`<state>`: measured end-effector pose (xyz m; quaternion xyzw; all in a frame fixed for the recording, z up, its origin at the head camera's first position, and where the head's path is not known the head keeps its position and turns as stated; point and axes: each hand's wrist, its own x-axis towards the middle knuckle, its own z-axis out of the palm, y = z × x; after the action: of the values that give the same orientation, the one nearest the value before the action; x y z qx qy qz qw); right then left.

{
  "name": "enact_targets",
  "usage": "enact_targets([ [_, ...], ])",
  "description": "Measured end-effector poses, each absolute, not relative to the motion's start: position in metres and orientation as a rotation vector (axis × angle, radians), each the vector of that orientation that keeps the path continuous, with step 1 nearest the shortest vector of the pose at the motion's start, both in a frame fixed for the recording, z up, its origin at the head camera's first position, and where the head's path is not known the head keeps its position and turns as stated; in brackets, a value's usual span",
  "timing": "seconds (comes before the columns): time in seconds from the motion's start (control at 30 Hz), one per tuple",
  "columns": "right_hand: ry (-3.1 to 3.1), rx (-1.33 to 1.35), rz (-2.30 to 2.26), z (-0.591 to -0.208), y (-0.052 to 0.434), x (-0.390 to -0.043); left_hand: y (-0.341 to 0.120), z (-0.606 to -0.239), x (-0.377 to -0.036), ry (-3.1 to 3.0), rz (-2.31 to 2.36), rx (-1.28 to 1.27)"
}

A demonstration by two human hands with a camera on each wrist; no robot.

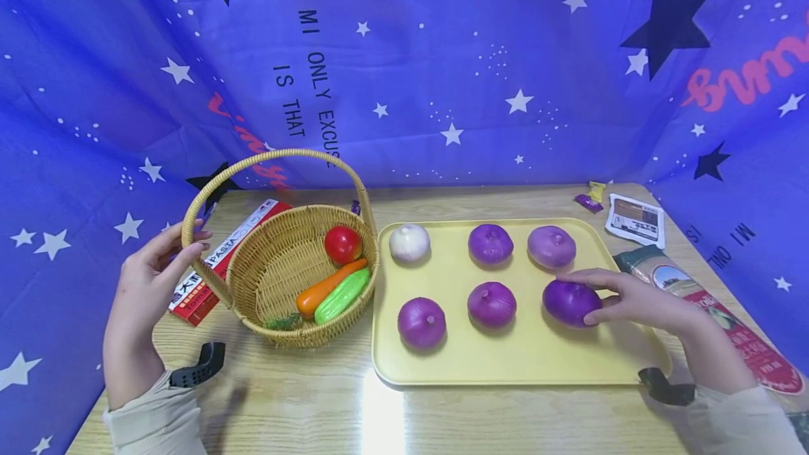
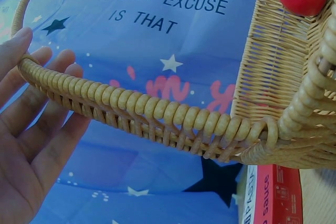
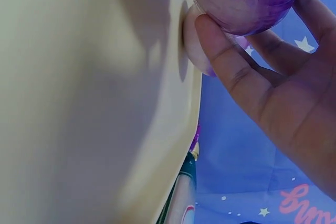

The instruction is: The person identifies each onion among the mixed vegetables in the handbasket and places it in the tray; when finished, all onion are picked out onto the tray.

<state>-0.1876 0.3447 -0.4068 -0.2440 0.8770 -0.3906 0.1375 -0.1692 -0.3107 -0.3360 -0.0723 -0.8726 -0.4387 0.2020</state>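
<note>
On the left, my left hand (image 1: 148, 272) holds the arched handle (image 1: 218, 181) of a wicker basket (image 1: 265, 279), thumb on one side and fingers on the other; the left wrist view has this handle (image 2: 131, 103) close up. Inside the basket lie a red tomato (image 1: 343, 244), a carrot (image 1: 331, 288) and a green cucumber-like vegetable (image 1: 343, 296). My right hand (image 1: 638, 300) grips a dark purple onion (image 1: 569, 302) between thumb and fingers, over the right part of a yellow tray (image 1: 524, 364). Whether this onion touches the tray is unclear.
Also on the tray are a white onion (image 1: 409, 243) and several purple ones, including a paler onion (image 1: 551, 247). A red pasta box (image 1: 218, 262) lies behind the basket. Right of the tray are a long printed bag (image 1: 720, 314), a flat packet (image 1: 635, 220) and small wrapped sweets (image 1: 590, 199).
</note>
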Motion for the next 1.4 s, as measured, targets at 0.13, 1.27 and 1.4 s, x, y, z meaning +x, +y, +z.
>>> enact_targets([
  [0.13, 2.535, -0.655, -1.075, -0.4091, 0.3458, -0.1828, -0.3107, -0.3362, -0.1695, -2.435, -1.221, -0.208],
  [1.27, 2.552, -0.602, -0.952, -0.4085, 0.3505, -0.1777, -0.31, -0.3354, -0.1683, -2.454, -1.206, -0.192],
  [1.4, 2.558, -0.597, -0.948, -0.409, 0.3541, -0.1781, -0.3103, -0.3355, -0.1682, -2.453, -1.2, -0.194],
])
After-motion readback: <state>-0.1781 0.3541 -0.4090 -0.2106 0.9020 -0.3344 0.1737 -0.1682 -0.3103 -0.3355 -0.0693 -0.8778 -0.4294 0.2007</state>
